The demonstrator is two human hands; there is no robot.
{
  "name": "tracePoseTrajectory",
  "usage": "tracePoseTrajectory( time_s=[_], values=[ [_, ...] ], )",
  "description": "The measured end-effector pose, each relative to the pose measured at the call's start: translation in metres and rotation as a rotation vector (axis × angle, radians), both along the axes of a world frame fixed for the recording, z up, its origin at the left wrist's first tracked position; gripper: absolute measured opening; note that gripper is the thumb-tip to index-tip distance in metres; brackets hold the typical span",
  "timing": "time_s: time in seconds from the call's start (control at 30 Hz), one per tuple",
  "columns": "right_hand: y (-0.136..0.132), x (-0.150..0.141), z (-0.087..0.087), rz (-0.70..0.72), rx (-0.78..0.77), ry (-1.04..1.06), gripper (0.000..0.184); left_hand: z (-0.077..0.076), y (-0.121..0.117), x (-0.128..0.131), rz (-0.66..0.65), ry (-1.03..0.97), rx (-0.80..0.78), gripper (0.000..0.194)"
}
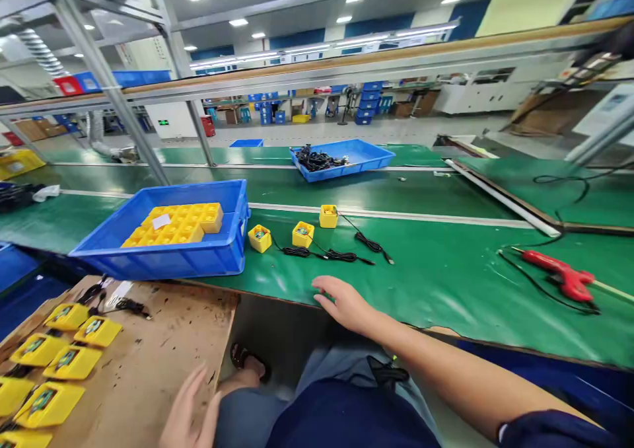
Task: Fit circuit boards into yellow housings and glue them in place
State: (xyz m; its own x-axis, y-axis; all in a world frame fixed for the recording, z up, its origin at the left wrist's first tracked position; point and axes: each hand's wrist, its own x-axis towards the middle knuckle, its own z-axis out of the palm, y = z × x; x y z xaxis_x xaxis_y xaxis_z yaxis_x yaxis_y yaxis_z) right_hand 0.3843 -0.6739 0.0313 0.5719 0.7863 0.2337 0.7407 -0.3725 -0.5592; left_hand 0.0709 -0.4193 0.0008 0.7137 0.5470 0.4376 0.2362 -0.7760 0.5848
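Note:
My right hand (344, 302) rests at the front edge of the green-covered bench (426, 283), fingers slightly curled and apart, with nothing in it. My left hand (188, 411) is low over the brown board (143, 362), thumb and fingers spread, also holding nothing. Beyond my right hand stand three yellow boxes: a left one (259, 238), a middle one (302, 234) and a far one (327, 216). Each has small parts inside and a bundled black cable (341, 256) trailing to the right. Several yellow boxes with circuit boards (72, 362) sit on the brown board, left of my left hand.
A blue bin (163, 260) holding several yellow boxes stands at the left. Farther back, a blue tray (366, 160) contains black cables. A red glue gun (562, 273) with its cord lies at the right. Metal posts (111, 91) carry a shelf above the bench.

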Motion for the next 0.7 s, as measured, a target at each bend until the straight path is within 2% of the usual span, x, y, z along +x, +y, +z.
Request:
tracePoseTrajectory(
  time_s=[0.03,0.1,0.2,0.27,0.33,0.4,0.47,0.63,0.7],
  values=[
    [-0.004,0.011,0.0,-0.043,-0.015,-0.002,0.03,0.005,-0.004,0.031,-0.073,0.004,0.035,0.041],
    [-0.006,0.029,0.002,-0.093,-0.058,0.003,0.033,0.019,-0.009,0.108,-0.201,-0.015,0.125,0.051],
    [0.01,0.047,0.006,-0.095,-0.134,0.012,0.043,0.047,-0.005,0.232,-0.259,0.016,0.309,0.062],
    [0.028,0.057,0.01,-0.085,-0.182,0.013,0.052,0.065,0.004,0.296,-0.236,0.225,0.43,0.068],
    [0.045,0.066,0.013,-0.086,-0.23,0.008,0.059,0.078,0.015,0.34,-0.184,0.473,0.481,0.076],
    [0.057,0.074,0.015,-0.097,-0.272,-0.001,0.06,0.084,0.025,0.365,-0.163,0.609,0.472,0.076],
    [0.06,0.08,0.016,-0.106,-0.299,-0.014,0.057,0.085,0.031,0.373,-0.177,0.659,0.454,0.073],
    [0.04,0.085,0.023,-0.073,-0.272,-0.023,0.028,0.08,0.024,0.353,-0.249,0.663,0.419,0.072],
    [0.032,0.092,0.03,-0.075,-0.216,-0.022,0.024,0.077,0.019,0.342,-0.274,0.634,0.384,0.066]
  ],
)
